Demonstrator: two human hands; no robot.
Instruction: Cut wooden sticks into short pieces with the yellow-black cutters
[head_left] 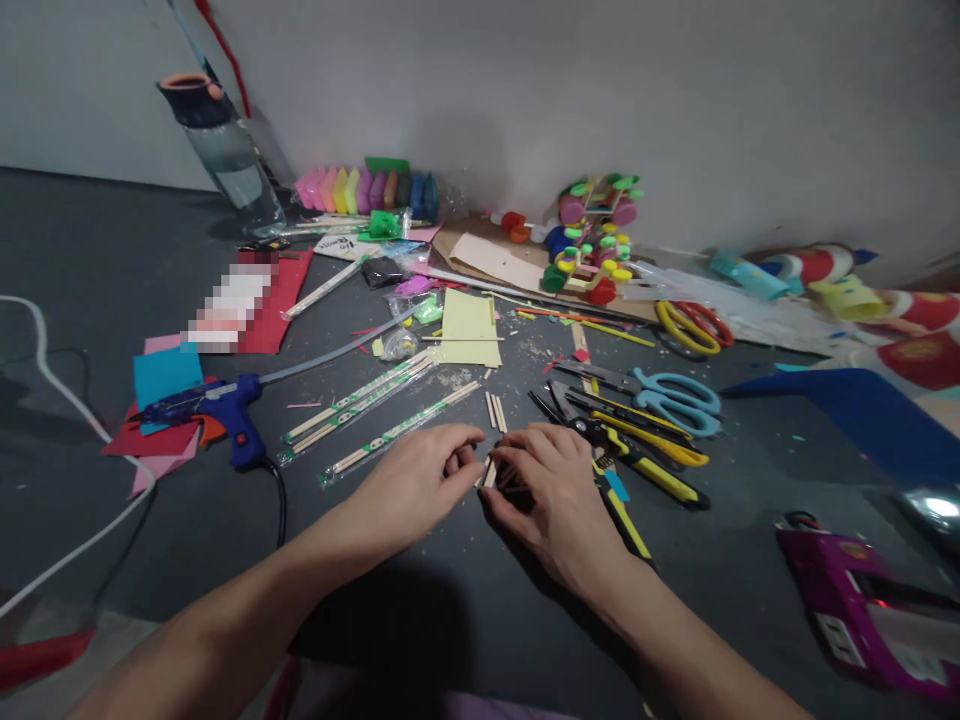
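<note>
My left hand point(431, 475) hovers at the middle of the dark table, its fingers curled and thumb near a few short wooden sticks. Beside it, my right hand point(551, 490) is bent over the same small bundle of short sticks point(490, 470), with fingers and thumb wrapped round it. A few more short sticks point(496, 412) lie just beyond the fingertips. Wrapped chopsticks point(405, 430) rest to the left, near my left hand. What my left fingertips hold, if anything, is hidden.
On the left lies a blue glue gun point(240, 410) with a black cord. Light-blue scissors point(675, 398) and yellow-black cutters point(645, 465) are on the right. A yellow paper point(469, 320) lies ahead; a bottle point(225, 150) stands back left. A purple device point(862, 600) sits right.
</note>
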